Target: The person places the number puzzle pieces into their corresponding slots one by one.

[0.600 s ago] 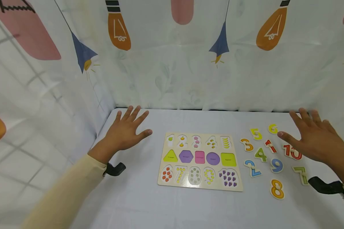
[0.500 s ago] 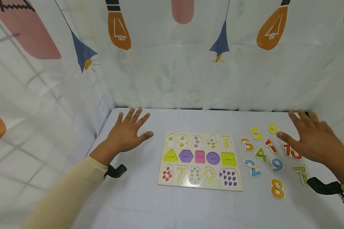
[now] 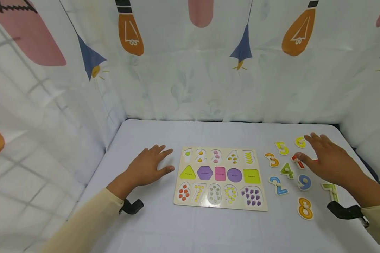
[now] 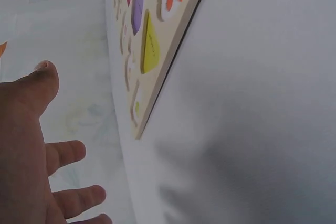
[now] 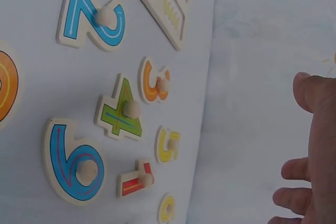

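L hand, R hand palm-down over tbl

puzzle board: appears to be wood, cut edge pale and plain; printed face smooth and glossy, with a bright glare along its lower margin in the head view. number pieces: wood-like, pale unpainted-looking sides, smooth coloured faces. knobs: bare pale wood in look, matt. white table covering: cloth-like, matt, lightly creased. printed curtain: thin sheet with soft folds and creases, slight sheen in places; cloth or plastic cannot be determined. sleeves: cloth, matt. wrist fittings: black, apparently plastic, smooth, low sheen.
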Action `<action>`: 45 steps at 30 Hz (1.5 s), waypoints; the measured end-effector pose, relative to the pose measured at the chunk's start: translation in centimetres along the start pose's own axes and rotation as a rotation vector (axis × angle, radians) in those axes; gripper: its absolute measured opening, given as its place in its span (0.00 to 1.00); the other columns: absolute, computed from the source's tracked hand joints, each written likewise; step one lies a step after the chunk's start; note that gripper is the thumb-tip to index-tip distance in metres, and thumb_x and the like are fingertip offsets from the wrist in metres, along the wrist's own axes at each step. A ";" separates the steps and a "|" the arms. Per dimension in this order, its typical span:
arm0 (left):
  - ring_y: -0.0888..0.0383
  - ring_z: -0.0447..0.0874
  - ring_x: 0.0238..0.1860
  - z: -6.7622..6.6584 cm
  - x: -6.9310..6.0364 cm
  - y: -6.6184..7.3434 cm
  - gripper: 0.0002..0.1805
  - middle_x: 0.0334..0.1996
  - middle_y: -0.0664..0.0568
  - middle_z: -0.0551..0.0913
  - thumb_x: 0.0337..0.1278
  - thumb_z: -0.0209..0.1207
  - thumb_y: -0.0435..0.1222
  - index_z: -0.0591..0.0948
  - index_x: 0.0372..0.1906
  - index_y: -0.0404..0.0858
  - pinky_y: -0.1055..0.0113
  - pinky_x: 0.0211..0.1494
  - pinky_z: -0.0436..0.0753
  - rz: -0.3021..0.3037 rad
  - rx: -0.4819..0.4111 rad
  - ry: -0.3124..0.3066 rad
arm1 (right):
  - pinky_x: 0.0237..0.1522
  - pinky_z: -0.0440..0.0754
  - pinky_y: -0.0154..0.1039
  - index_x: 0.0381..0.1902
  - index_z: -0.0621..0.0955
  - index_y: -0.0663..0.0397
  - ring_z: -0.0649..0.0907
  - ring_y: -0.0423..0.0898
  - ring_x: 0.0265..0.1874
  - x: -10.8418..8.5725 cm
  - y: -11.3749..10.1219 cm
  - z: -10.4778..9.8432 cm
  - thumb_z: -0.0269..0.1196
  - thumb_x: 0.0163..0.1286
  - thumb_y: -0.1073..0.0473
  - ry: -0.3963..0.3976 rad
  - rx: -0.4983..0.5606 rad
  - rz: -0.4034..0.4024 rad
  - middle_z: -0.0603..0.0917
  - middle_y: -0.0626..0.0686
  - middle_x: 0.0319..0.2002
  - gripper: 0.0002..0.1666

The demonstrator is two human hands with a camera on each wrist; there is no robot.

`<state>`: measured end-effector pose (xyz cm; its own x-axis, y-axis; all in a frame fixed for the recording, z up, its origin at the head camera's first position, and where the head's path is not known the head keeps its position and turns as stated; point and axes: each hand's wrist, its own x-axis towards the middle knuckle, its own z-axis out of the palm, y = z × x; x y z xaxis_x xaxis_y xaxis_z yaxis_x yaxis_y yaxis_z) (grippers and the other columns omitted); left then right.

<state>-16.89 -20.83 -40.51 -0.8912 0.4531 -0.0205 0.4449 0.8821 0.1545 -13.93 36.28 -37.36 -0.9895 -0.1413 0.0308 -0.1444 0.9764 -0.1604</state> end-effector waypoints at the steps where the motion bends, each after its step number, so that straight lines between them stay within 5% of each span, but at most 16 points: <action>1: 0.36 0.60 0.75 0.3 -0.1 0.1 0.42 0.74 0.40 0.68 0.67 0.52 0.67 0.69 0.77 0.48 0.35 0.75 0.58 0.013 -0.012 -0.001 | 0.62 0.57 0.81 0.76 0.59 0.72 0.53 0.77 0.73 0.0 0.0 0.2 0.54 0.74 0.29 -0.008 0.003 0.005 0.57 0.78 0.73 0.56; 7: 0.39 0.52 0.79 2.5 -0.9 0.5 0.48 0.78 0.42 0.62 0.63 0.53 0.70 0.66 0.78 0.45 0.39 0.78 0.54 0.048 -0.070 -0.035 | 0.60 0.63 0.79 0.74 0.64 0.70 0.64 0.78 0.66 0.3 0.2 1.2 0.57 0.70 0.25 -0.051 0.090 0.048 0.65 0.78 0.69 0.58; 15: 0.43 0.48 0.81 4.5 -1.4 0.6 0.53 0.80 0.46 0.58 0.57 0.57 0.71 0.63 0.80 0.43 0.41 0.79 0.53 0.069 -0.111 -0.075 | 0.58 0.66 0.78 0.70 0.72 0.66 0.65 0.79 0.65 0.8 1.7 3.2 0.67 0.71 0.41 -0.093 0.163 0.087 0.69 0.77 0.67 0.42; 31: 0.44 0.48 0.81 5.4 -1.9 0.9 0.52 0.80 0.49 0.59 0.57 0.58 0.70 0.65 0.79 0.45 0.40 0.79 0.53 0.097 -0.080 -0.087 | 0.59 0.66 0.78 0.64 0.80 0.61 0.68 0.76 0.62 2.1 4.2 6.5 0.68 0.72 0.48 -0.114 0.236 0.090 0.76 0.75 0.62 0.31; 45: 0.44 0.46 0.81 5.4 -2.0 1.0 0.55 0.80 0.54 0.58 0.54 0.55 0.75 0.64 0.80 0.47 0.37 0.78 0.51 0.132 -0.082 -0.088 | 0.60 0.66 0.76 0.52 0.87 0.65 0.70 0.75 0.64 2.6 4.6 7.0 0.69 0.69 0.62 -0.063 0.260 0.009 0.83 0.68 0.56 0.17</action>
<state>-14.20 -20.13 -45.67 -0.8128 0.5770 -0.0803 0.5458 0.8024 0.2414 -17.17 39.22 -44.96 -0.9882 -0.1501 -0.0318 -0.1242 0.9043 -0.4085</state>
